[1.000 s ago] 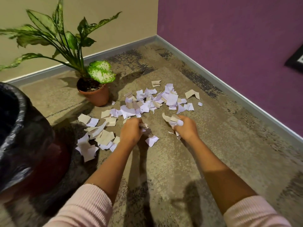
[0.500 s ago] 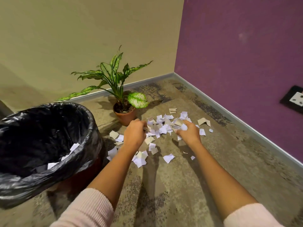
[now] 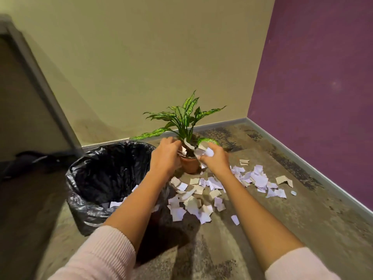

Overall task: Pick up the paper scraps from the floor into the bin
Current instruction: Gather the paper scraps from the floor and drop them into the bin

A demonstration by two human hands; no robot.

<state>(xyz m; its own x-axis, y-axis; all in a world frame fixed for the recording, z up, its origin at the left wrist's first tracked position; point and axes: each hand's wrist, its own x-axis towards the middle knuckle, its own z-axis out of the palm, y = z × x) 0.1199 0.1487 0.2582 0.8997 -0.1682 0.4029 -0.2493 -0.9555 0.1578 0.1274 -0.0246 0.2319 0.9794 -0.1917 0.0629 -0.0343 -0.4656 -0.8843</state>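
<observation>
Above bin (image 3: pixel 113 178) rim: left hand (image 3: pixel 166 158), right hand (image 3: pixel 215 160) grips clutching paper scraps (image 3: pixel 203 152); no legible writing

- The paper scraps (image 3: pixel 203 197), torn white and tan pieces, lay strewn flat on the floor at centre right of the frame, some overlapping.
- A few held scraps (image 3: pixel 202 151) stuck up crumpled at centre frame.
- The bin (image 3: pixel 90 178), lined with a glossy black bag, stood upright at centre left, holding a few white scraps (image 3: pixel 115 204).
</observation>
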